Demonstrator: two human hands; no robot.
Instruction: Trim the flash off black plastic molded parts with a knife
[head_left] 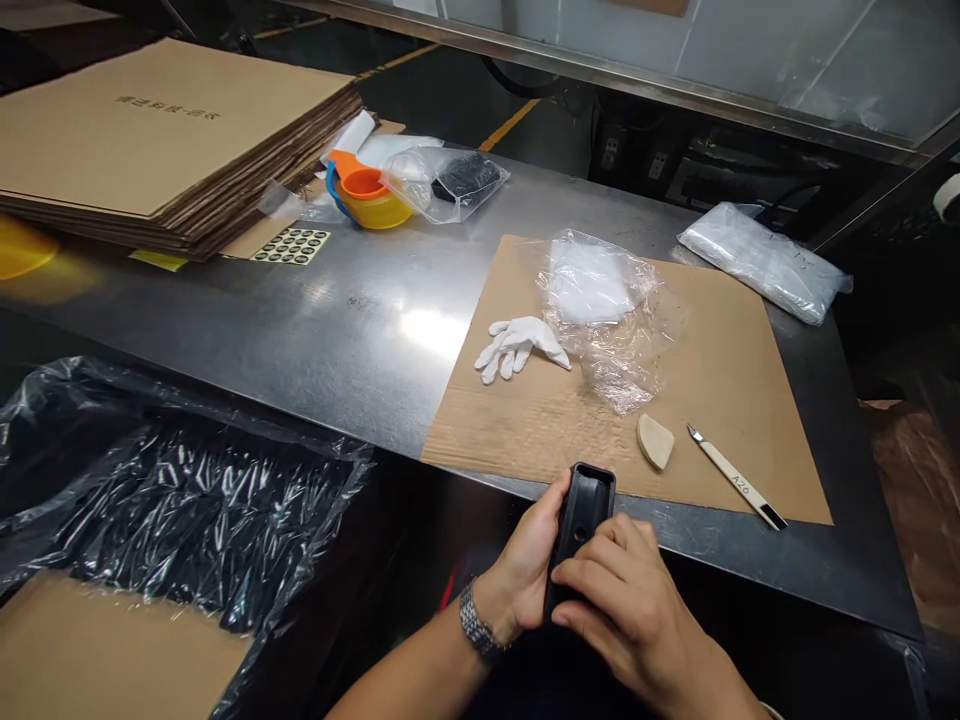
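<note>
A long black plastic part (589,500), hollow along its upper face, is held at the front edge of the table. My left hand (529,555) wraps around its left side. On the other side, my right hand (619,590) has bent fingers pressed on the part's lower end; whether they pinch anything small is hidden. Just beyond, on a cardboard sheet (720,370), lie a beige wedge-shaped pad (655,442) and a white-handled trimming knife (739,478) marked A26. Farther left rests a white glove (521,347) beside crumpled clear plastic film (622,370).
A tall stack of cardboard sheets (172,130) stands at the back left. Near it are a yellow tape roll (386,212), a sticker sheet (292,245) and a bagged black item (465,178). A plastic-wrapped packet (765,260) lies back right. A bin lined with black plastic (202,510) sits lower left.
</note>
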